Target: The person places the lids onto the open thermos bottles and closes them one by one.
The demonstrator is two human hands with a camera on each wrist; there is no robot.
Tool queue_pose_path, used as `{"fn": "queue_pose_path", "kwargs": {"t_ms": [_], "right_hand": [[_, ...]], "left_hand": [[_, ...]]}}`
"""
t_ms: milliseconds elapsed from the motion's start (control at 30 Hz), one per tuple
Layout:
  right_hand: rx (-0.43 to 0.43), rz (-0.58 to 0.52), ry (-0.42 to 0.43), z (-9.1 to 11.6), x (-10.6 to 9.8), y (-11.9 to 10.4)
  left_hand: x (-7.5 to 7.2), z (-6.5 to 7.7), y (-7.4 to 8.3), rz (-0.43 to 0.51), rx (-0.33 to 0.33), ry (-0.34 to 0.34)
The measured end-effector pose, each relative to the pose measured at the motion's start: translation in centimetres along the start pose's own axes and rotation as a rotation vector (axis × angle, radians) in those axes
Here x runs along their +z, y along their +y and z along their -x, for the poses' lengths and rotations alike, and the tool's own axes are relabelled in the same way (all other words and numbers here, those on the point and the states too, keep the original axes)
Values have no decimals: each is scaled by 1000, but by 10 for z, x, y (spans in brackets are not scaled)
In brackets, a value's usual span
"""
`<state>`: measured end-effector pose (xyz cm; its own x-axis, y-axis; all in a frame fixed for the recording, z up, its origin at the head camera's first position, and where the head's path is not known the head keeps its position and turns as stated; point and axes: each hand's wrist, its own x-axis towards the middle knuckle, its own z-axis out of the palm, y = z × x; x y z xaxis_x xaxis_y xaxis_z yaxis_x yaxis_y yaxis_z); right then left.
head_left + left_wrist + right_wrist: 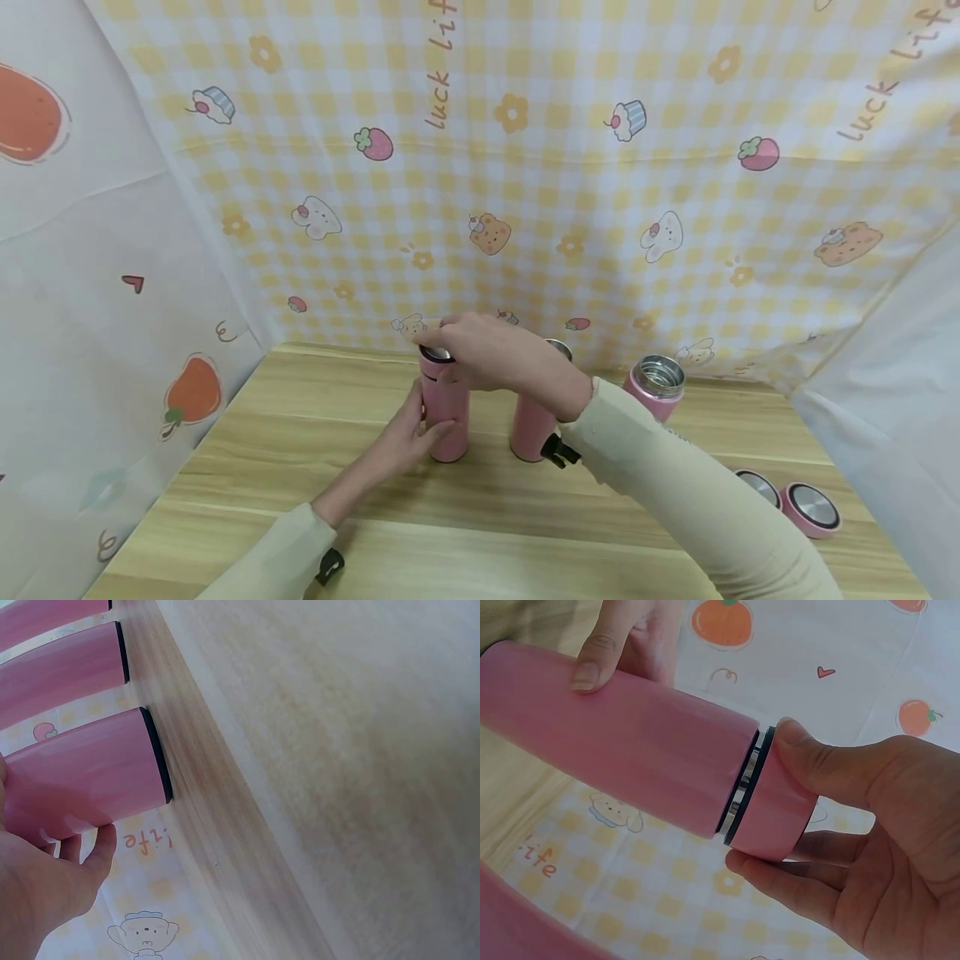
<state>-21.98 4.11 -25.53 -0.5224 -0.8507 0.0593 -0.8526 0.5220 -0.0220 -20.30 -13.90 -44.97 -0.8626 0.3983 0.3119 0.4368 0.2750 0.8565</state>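
Note:
A pink thermos stands upright toward the back of the table. My left hand grips its body, thumb on the near side and fingers around the left. Around the pink lid at its top, my right hand curls its thumb and fingers. Between lid and body a narrow silver band shows in the right wrist view, so the lid sits slightly apart from the body. Just right of it stands a second pink thermos, partly behind my right forearm. A third thermos farther right has an open steel mouth.
Two pink lids with steel tops rest at the table's right side: one in plain view, another partly hidden by my right sleeve. A checked cloth hangs behind the wooden table, with white cloth at both sides.

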Motion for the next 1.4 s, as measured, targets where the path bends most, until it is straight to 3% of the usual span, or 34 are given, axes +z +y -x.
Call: {"fn": "queue_pose_path", "kwargs": {"t_ms": [267,667,867,967,1167,1267,1400], "right_hand": [[34,-8,3,-1,-1,-5],[67,68,51,-3,0,-9],[68,10,46,2,1,-2],[23,-68,12,5,2,9],[-164,-287,-37,6,5,31],[-207,-314,-32,6,5,35],[-195,-310,-28,4,5,34]], "left_hand": [[-1,0,-1,-7,13,6],[-3,0,-1,-8,14,-8],[0,-2,-2,6,16,-12],[3,-3,-3,19,22,-16],[2,0,-1,23,-13,-6],[1,0,-1,16,-24,-1],[0,0,0,14,-29,5]]}}
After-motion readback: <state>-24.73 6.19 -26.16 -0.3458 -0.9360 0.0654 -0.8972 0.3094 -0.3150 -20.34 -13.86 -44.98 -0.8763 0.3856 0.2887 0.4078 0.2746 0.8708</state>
